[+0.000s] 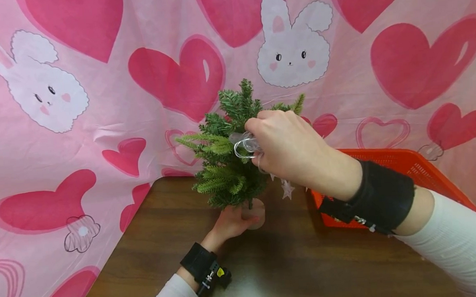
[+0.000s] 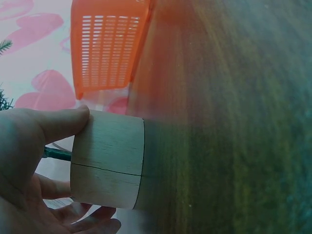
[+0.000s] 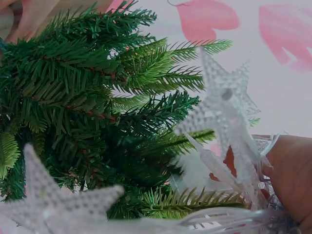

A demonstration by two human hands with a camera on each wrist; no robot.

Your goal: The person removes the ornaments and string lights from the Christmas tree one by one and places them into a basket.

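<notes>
A small artificial Christmas tree (image 1: 226,158) stands upright on a round wooden base (image 2: 107,158). My left hand (image 1: 230,222) grips that base, its thumb along one side and its fingers around the other in the left wrist view. Beside the upper branches, my right hand (image 1: 288,145) holds a bunched string of star lights (image 1: 248,145) with clear wire. Two clear plastic stars, a nearer star (image 3: 61,195) and a farther star (image 3: 224,100), show up close against the branches in the right wrist view. Below the right hand a star (image 1: 287,189) dangles.
An orange perforated basket (image 1: 449,185) stands on the right of the brown wooden table (image 1: 146,258), partly behind my right forearm. A pink cloth (image 1: 108,102) with hearts and rabbits hangs behind the table.
</notes>
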